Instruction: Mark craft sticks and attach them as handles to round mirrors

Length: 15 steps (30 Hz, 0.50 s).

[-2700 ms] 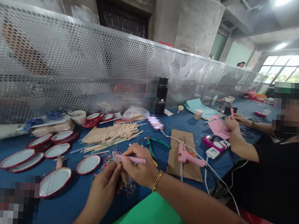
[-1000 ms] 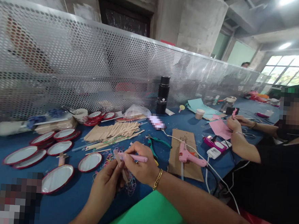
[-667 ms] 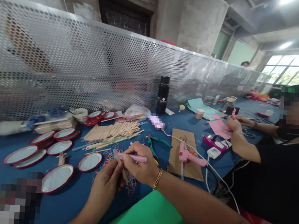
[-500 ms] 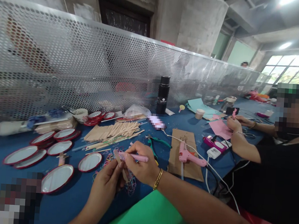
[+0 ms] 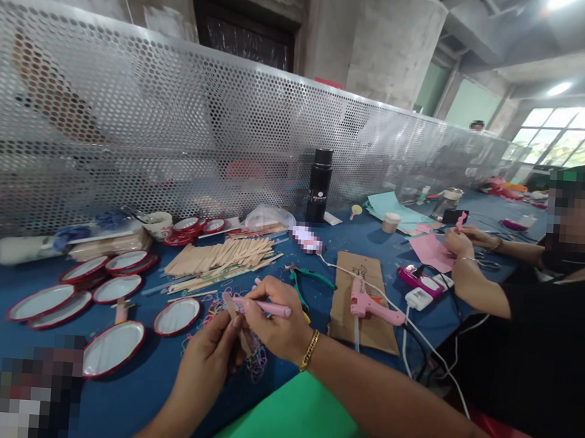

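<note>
Grip clamped: left hand [image 5: 208, 350] pinches a flat stick [image 5: 229, 309] over the near tabletop [image 5: 142, 405], right hand [image 5: 276, 321] a pink pen [image 5: 275, 309] at its far end; this stick seems unfinished, loose sticks [image 5: 222, 257] lying farther left.

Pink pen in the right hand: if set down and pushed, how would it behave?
The pink pen is probably stiff, looking straight in the right hand; likely light, being slim; and apt to roll, since it looks round.

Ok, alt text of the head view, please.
The left hand holds a flat stick; the right hand holds a pink rod near its end. Wooden sticks, red-rimmed discs, teal pliers and a pink glue gun lie around on a blue table.
</note>
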Tool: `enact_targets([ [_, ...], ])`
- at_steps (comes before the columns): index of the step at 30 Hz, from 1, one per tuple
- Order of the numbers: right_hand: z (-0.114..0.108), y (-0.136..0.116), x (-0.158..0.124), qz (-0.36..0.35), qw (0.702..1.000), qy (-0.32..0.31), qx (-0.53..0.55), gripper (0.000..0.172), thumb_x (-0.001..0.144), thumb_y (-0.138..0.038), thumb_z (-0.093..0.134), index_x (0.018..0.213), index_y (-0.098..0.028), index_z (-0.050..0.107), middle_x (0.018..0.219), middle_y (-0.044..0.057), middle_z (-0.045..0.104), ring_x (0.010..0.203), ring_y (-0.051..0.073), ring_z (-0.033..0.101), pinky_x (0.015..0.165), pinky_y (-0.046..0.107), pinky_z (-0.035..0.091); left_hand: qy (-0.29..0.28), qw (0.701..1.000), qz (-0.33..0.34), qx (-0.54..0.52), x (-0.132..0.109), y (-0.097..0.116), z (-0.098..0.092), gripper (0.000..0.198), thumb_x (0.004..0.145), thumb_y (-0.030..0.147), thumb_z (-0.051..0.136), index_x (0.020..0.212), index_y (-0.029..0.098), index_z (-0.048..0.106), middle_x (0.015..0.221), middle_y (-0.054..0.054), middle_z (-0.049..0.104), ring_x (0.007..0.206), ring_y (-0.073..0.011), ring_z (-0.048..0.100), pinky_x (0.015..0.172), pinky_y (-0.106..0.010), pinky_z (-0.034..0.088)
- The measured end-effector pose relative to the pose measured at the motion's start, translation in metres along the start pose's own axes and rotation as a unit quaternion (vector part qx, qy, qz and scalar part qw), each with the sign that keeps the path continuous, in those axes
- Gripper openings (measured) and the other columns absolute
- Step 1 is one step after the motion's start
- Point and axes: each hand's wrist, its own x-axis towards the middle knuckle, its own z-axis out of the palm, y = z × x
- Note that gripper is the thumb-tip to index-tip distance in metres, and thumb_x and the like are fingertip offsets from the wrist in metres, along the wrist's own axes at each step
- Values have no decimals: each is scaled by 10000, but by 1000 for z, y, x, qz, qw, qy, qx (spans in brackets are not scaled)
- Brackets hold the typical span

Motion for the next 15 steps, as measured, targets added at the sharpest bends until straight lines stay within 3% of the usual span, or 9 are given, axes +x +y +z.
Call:
enact_targets([
  [5, 1, -2, 0, -11, 1000, -11, -7, 164, 909, -315, 631, 778, -218, 613, 718, -16, 674, 666, 129, 629, 718, 266, 466, 2, 1000, 1, -4, 0, 0, 0, 637, 706, 848, 600, 718, 211, 583, 457, 35, 556, 410, -137, 459, 403, -235, 339],
  [15, 0, 4, 1, 6, 1000, 8, -12, 112, 892, -285, 633, 808, -212, 632, 754, 4, 684, 664, 141, 630, 671, 269, 478, 9, 1000, 3, -14, -2, 3, -1, 624, 693, 838, 628, 692, 215, 585, 458, 28, 570, 404, -143, 468, 395, -244, 345],
])
